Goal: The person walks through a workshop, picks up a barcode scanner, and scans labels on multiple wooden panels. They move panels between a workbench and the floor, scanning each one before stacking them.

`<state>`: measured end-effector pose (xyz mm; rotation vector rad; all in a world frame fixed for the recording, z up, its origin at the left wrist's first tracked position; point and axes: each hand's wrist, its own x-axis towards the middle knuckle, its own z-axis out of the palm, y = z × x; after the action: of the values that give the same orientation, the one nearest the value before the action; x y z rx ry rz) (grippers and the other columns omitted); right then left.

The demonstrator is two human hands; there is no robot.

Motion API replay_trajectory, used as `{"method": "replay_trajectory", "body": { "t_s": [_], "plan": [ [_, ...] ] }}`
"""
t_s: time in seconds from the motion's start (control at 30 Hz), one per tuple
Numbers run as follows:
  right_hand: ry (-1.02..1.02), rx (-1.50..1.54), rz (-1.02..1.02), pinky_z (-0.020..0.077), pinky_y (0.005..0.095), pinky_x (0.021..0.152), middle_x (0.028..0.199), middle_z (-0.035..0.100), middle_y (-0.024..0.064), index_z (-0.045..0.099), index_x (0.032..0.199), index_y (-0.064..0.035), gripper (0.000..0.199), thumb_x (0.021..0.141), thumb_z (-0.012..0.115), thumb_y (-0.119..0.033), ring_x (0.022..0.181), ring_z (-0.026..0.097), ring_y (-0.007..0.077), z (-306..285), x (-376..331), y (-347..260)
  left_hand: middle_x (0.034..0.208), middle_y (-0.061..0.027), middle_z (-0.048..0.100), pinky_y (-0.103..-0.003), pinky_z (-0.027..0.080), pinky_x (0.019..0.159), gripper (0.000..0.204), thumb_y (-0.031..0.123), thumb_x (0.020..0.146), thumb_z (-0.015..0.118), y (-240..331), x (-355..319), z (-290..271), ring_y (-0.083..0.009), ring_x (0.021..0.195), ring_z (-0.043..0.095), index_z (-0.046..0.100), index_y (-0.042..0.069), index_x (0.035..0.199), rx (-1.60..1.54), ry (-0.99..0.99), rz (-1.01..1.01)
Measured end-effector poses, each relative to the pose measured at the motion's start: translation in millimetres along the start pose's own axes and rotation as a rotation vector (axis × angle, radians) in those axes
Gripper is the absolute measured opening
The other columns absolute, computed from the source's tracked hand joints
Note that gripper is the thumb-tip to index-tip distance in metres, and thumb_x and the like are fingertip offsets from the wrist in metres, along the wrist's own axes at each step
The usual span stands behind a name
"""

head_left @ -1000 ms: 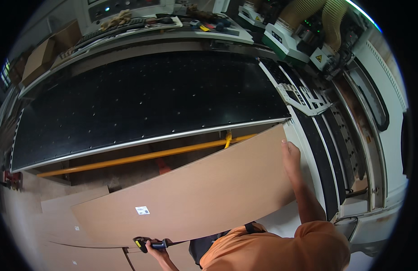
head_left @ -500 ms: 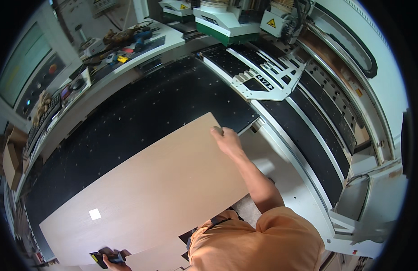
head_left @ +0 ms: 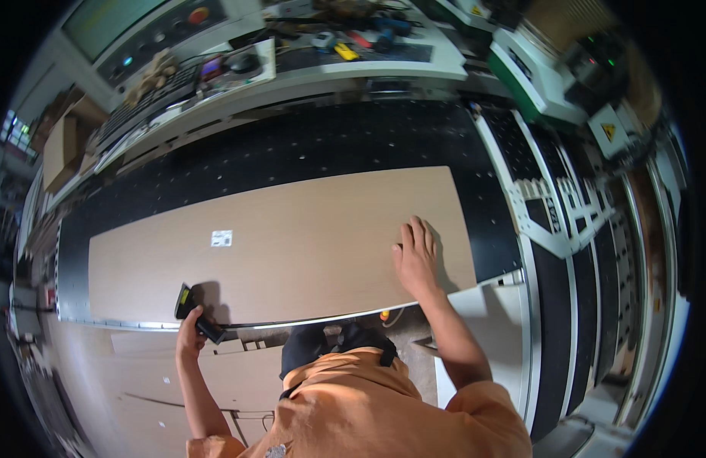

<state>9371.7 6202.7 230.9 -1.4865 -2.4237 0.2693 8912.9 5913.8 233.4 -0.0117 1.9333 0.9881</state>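
Orange cotton is what I see nearest, the worker's shirt (head_left: 399, 408), bent close to the machine's front edge. Just ahead, the left hand (head_left: 190, 330) is curled round a dark handheld barcode scanner (head_left: 185, 301) above the near-left edge of a long wood-tone panel (head_left: 307, 244). From where I stand I can't tell whether the scanner touches the board; its shadow falls right beside it. If that wrist dropped, the hard casing could scuff the face, and a loose grip could let it fall past the rim.

Further right, the right hand (head_left: 418, 263) lies over the panel with fingers lightly spread, pinching nothing; how hard it presses I can't judge. The panel lies flat on the black machine bed (head_left: 353, 137), its near side close along the metal rim. That worries me most: an uneven push from one palm could swing the board askew, and a pull toward the body could bring it over the rim. Grit trapped underneath might scratch the lower face.

On the board's left half sits a white label (head_left: 221, 238); glare or a poor angle could spoil a reading. Beyond the right end stands a white slotted bracket (head_left: 559, 221), which a hard sideways shove might drive a corner into.
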Motion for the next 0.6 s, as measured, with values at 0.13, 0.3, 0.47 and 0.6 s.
{"method": "replay_trajectory", "body": {
  "t_s": [0.13,0.3,0.47,0.6],
  "plan": [
    [0.199,0.046,0.007,0.0307,0.0510,0.111,0.144,0.042,0.0197,0.051,0.128,0.0018,0.047,0.087,0.065,-0.017,0.135,0.037,0.0389,29,-6,-18,0.070,-0.0028,0.066,-0.023,0.017,0.038,0.036,0.048,0.086,0.064,13,-12,9,-0.0078,0.042,0.048,0.059,0.012,0.082,0.022,0.028,-0.008],
    [0.214,0.079,-0.043,0.0322,0.0506,0.110,0.141,0.046,0.0189,0.054,0.123,0.0036,0.043,0.085,0.064,-0.014,0.132,0.041,0.0391,39,1,0,0.076,-0.0026,0.068,-0.024,0.020,0.038,0.035,0.046,0.085,0.065,13,-15,10,-0.0093,0.048,0.057,0.060,0.012,0.090,0.043,0.047,0.022],
    [0.206,0.098,-0.078,0.0330,0.0499,0.110,0.142,0.046,0.0188,0.054,0.125,0.0054,0.042,0.089,0.062,-0.014,0.133,0.041,0.0397,37,13,-13,0.075,-0.0035,0.068,-0.024,0.022,0.039,0.039,0.044,0.084,0.066,4,-20,13,-0.0067,0.042,0.042,0.057,0.009,0.101,-0.035,0.124,0.059],
    [0.202,0.085,-0.072,0.0338,0.0500,0.109,0.143,0.045,0.0200,0.053,0.125,0.0064,0.041,0.089,0.062,-0.013,0.132,0.041,0.0403,39,8,-49,0.073,-0.0048,0.069,-0.023,0.024,0.037,0.036,0.044,0.087,0.064,-2,-17,-1,-0.0112,0.053,0.064,0.060,0.009,0.096,-0.069,0.034,0.111]
  ]
}}
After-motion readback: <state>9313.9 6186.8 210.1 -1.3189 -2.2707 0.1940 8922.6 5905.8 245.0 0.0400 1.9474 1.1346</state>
